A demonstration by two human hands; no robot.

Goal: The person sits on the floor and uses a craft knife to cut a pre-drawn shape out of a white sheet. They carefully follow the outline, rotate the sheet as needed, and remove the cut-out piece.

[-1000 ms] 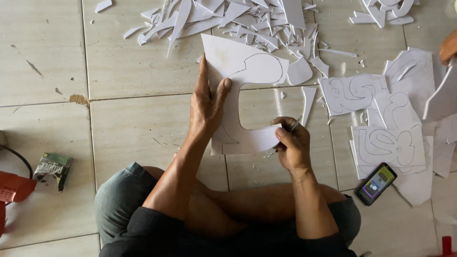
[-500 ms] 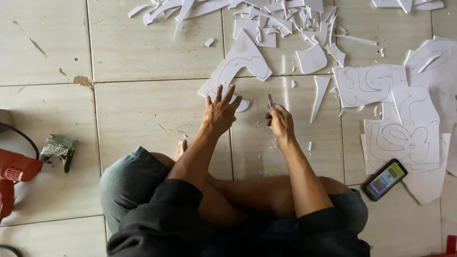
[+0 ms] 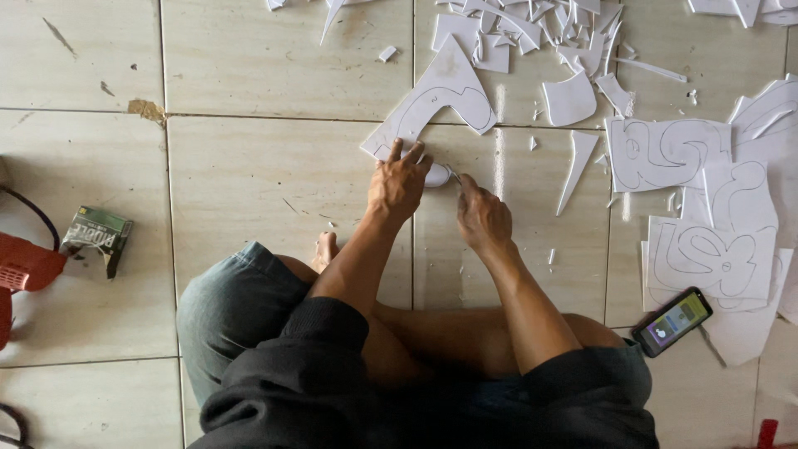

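Two hands worked low over the tiled floor (image 3: pixel 274 191), and we saw them from above. Our left hand (image 3: pixel 399 185) lay flat and open, fingers spread, pressing down the near end of a white sheet (image 3: pixel 440 96) cut to an angular shape with a curved outline drawn on it. Our right hand (image 3: pixel 482 218) was closed around a thin blade (image 3: pixel 454 175), its tip touching the sheet's near edge just beside the left fingertips. The sheet rested on the floor straight ahead of the crossed legs, reaching away toward a heap of white scraps (image 3: pixel 532 33) along the far edge. One curved offcut (image 3: pixel 569 100) and a narrow pointed sliver (image 3: pixel 578 162) lay apart from that heap, to the right of the sheet. Farther right sat a stack of sheets (image 3: pixel 706 208) bearing drawn looping shapes, overlapping each other. A phone (image 3: pixel 672 321) with its screen lit lay near the right knee, touching the stack's lower corner. Well away on the left we noted a small green box (image 3: pixel 96 237), and at the frame's left edge a red tool (image 3: pixel 25 266) with a dark cable (image 3: pixel 33 212). We wore a dark top and grey shorts.
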